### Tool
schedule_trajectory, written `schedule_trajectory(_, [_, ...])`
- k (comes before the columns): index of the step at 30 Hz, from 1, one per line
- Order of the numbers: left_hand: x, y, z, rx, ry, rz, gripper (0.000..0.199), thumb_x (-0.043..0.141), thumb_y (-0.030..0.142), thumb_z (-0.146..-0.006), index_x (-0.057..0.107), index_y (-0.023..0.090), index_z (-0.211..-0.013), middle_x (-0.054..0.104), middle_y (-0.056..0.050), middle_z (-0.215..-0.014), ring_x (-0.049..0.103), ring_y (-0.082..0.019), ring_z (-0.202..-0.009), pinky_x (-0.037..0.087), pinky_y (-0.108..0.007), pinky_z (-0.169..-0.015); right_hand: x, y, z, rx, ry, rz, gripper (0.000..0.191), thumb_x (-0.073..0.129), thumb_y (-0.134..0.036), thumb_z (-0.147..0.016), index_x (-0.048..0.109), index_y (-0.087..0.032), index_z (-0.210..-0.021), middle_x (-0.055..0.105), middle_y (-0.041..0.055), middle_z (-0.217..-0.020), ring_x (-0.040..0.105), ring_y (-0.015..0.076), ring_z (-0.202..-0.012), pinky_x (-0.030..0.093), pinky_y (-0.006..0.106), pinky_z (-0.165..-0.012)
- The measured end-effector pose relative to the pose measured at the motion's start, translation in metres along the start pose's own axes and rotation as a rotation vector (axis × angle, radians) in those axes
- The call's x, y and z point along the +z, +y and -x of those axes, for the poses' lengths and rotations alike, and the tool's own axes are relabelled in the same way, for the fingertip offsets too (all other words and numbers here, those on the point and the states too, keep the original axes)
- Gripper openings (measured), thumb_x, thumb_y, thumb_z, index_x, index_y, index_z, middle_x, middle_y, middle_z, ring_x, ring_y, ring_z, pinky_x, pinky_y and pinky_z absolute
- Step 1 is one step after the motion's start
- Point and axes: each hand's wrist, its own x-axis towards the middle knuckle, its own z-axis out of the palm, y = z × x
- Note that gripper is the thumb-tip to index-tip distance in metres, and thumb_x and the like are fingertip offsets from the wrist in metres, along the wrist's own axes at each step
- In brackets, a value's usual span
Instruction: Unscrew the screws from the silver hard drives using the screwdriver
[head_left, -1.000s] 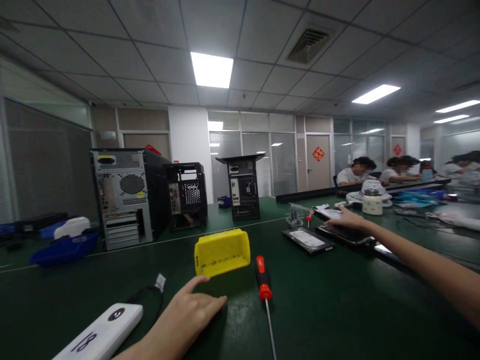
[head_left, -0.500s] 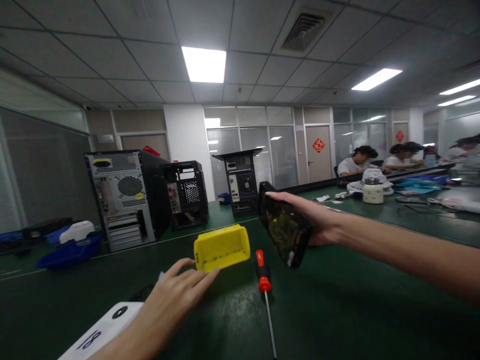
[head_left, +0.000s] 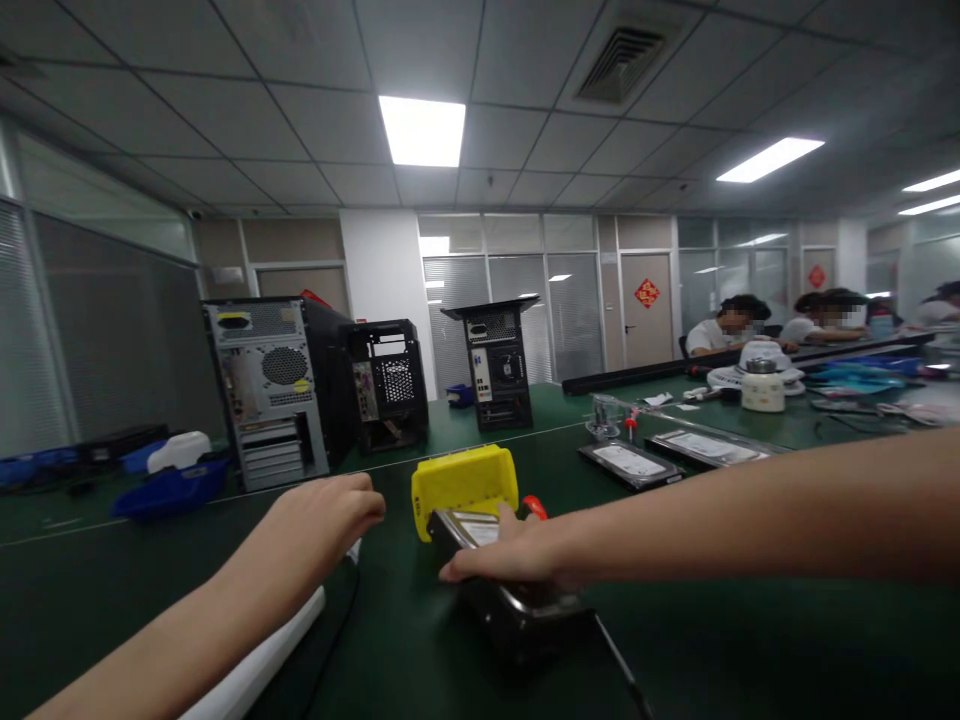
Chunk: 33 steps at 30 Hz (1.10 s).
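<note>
Three computer cases (head_left: 279,395); three hard drives (head_left: 510,618) (in view)

yellow bin (head_left: 465,474), black and silver hard drive (head_left: 510,622), red screwdriver handle (head_left: 534,506), dark green tabletop (head_left: 405,625).

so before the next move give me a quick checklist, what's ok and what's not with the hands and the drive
1. Right hand on the hard drive: ok, gripping it from above.
2. Drive label side up: ok, its white label partly shows.
3. Drive apart from the yellow bin: cannot tell, they overlap in view.
4. Screwdriver handle uncovered: not ok, mostly hidden behind drive and hand.
5. Left hand empty: cannot tell, curled with the palm hidden.
</note>
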Motion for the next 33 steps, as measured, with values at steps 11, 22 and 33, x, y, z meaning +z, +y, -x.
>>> schedule_trajectory(11, [0.005,0.013,0.005,0.051,-0.102,0.04,0.01,0.065,0.031,-0.078,0.067,0.023,-0.073,0.066,0.001,-0.081,0.062,-0.019,-0.077,0.04,-0.026,-0.062,-0.006,0.039,0.006,-0.193,0.15,0.581,0.119,0.047,-0.082,-0.059,-0.002,-0.018,-0.147,0.007,0.022,-0.151,0.007,0.0409,-0.137,0.017,0.058,-0.105])
schedule_trajectory(22, [0.028,0.012,0.01,0.068,-0.166,0.214,0.026,0.047,0.041,-0.088,0.062,0.021,-0.081,0.062,-0.003,-0.086,0.059,-0.019,-0.076,0.04,-0.029,-0.064,-0.008,0.03,0.02,-0.027,-0.026,0.704,0.129,0.047,-0.085,-0.053,-0.007,-0.013,-0.145,-0.003,0.0216,-0.15,0.019,0.0498,-0.131,0.031,0.06,-0.1])
schedule_trajectory(33, [0.062,0.037,0.003,-0.018,-0.184,0.815,0.024,0.058,0.041,-0.08,0.062,0.018,-0.08,0.065,-0.004,-0.108,0.058,-0.021,-0.099,0.043,-0.031,-0.082,-0.054,0.043,-0.053,-0.35,-0.162,0.467,0.076,0.04,-0.066,-0.081,0.033,-0.016,-0.138,0.055,0.0199,-0.118,0.068,0.0257,-0.074,0.055,0.034,-0.055])
